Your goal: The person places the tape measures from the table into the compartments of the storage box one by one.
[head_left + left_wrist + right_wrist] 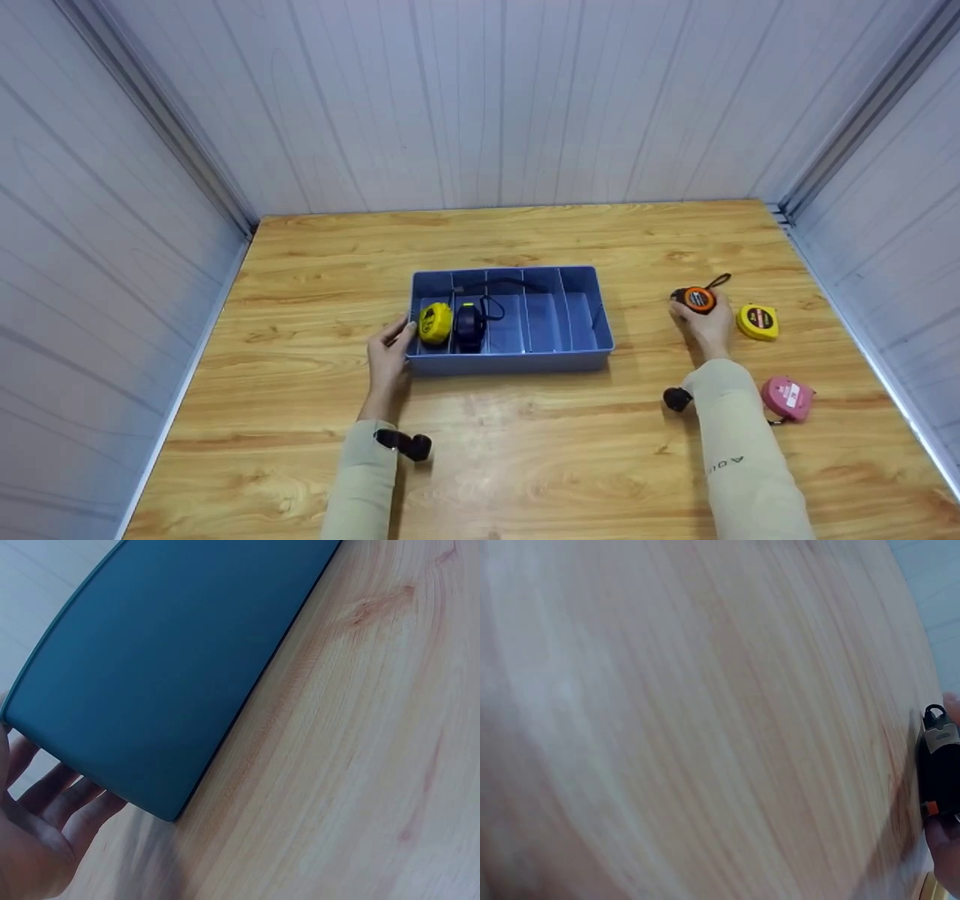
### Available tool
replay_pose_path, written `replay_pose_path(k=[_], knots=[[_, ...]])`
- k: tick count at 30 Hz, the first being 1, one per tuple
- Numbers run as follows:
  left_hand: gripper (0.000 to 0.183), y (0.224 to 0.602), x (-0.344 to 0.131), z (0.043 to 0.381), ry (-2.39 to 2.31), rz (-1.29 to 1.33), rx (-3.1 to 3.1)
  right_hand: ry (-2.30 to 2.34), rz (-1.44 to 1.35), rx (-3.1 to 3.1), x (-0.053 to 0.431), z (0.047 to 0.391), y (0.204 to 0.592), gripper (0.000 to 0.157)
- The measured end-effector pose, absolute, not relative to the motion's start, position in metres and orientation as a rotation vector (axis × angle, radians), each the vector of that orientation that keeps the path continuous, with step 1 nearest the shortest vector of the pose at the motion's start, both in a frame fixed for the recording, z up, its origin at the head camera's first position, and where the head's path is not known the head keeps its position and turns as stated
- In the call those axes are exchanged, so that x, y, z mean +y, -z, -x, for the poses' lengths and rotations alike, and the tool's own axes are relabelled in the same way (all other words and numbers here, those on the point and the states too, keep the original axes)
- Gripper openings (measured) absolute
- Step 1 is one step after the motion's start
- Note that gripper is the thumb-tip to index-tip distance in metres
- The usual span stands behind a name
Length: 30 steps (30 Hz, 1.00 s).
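A blue divided box (510, 364) lies lengthwise across the middle of the table. My left hand (390, 352) grips its left end, thumb at the rim and fingers against the outer end wall (90, 772). Inside, a yellow tape measure (435, 322) sits in the leftmost compartment, and a dark tape measure (469, 326) with a wrist strap stands in the one beside it. Over to the right, my right hand (706, 324) holds a black-and-orange tape measure (699, 300) by its sides. Its black case (939, 772) shows between thumb and fingers at the right wrist view's edge.
Just right of my right hand lies another yellow tape measure (758, 322). A pink tape measure (788, 398) is nearer me, beside the right sleeve (739, 442). Pale panel walls (480, 105) enclose the wooden table (525, 457) at the back and both sides.
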<state>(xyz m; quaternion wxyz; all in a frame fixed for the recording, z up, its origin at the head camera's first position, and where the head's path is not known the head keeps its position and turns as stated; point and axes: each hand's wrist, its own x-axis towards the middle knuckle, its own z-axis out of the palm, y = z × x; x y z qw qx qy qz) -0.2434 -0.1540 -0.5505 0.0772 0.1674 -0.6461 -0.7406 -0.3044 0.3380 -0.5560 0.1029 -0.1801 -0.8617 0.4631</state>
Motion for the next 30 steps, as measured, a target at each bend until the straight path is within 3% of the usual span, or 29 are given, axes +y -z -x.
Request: replay_pose_path(k=[30], knots=[[0.035, 0.562, -0.154, 0.249, 2.243, -0.467, -1.858, -1.275, 0.656, -2.523, 0.336, 0.307, 0.561, 0.059]])
